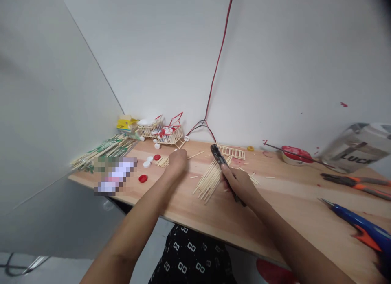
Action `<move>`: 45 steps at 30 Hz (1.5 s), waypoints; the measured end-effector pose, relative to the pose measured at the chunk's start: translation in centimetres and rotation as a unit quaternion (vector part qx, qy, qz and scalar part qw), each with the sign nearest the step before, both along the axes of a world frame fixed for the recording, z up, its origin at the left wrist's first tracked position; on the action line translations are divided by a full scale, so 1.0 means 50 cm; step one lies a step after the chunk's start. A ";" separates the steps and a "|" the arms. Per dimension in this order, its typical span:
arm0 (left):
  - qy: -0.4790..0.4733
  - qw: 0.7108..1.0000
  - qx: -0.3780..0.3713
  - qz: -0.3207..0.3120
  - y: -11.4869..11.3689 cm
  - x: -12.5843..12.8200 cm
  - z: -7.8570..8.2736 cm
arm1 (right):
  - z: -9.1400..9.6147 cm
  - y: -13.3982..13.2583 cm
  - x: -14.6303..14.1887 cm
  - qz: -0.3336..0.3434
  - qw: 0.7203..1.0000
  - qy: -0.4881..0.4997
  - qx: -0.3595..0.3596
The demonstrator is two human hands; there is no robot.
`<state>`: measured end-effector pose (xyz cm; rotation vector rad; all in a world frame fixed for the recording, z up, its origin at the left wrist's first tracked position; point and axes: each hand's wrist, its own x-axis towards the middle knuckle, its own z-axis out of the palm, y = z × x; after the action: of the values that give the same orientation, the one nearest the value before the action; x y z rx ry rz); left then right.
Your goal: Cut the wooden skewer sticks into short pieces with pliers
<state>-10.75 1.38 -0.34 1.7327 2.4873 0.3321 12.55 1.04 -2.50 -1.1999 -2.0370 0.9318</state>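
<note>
My right hand is closed round the handles of black cutting pliers, whose jaws point up and away over a fanned pile of thin wooden sticks. My left hand is curled, knuckles toward me, resting on the wooden tabletop among loose sticks; whatever is in its fingers is hidden. A small ladder-like stick frame lies just beyond the pliers.
At the back left stand stick-built carts with red wire, a yellow box, packets of sticks, and red and white bottle caps. On the right lie orange-handled pliers, a blue glue gun, a red-stained cup and a silver bag. Red and black wires hang down the wall.
</note>
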 end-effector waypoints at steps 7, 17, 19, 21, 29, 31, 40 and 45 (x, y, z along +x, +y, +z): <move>-0.230 0.964 -0.012 -0.134 -0.055 0.039 0.003 | -0.006 0.017 -0.004 -0.048 0.997 0.059 -0.018; -0.701 0.693 -0.048 -0.161 -0.080 0.140 -0.019 | 0.005 0.001 -0.009 -0.055 0.979 0.191 -0.040; -0.727 0.669 -0.056 -0.146 -0.081 0.145 -0.021 | 0.008 0.002 -0.007 -0.048 0.971 0.221 -0.071; -0.745 0.652 -0.060 -0.128 -0.081 0.146 -0.023 | 0.011 0.005 -0.004 -0.033 0.965 0.244 -0.094; -0.742 0.650 -0.101 -0.129 -0.076 0.138 -0.032 | -0.001 0.020 0.001 -0.016 0.977 0.205 -0.061; -0.741 0.651 -0.097 -0.133 -0.074 0.137 -0.035 | -0.007 0.023 0.000 -0.021 0.979 0.194 -0.053; -0.765 0.616 -0.075 -0.173 -0.080 0.139 -0.044 | 0.000 0.019 0.001 -0.041 0.979 0.190 -0.055; -0.763 0.625 -0.008 -0.166 -0.087 0.148 -0.055 | 0.003 0.020 -0.001 -0.051 0.977 0.194 -0.075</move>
<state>-3.36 -2.97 -3.08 0.9155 0.8575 1.0960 12.51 2.01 -2.37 -1.0870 -1.6050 1.1828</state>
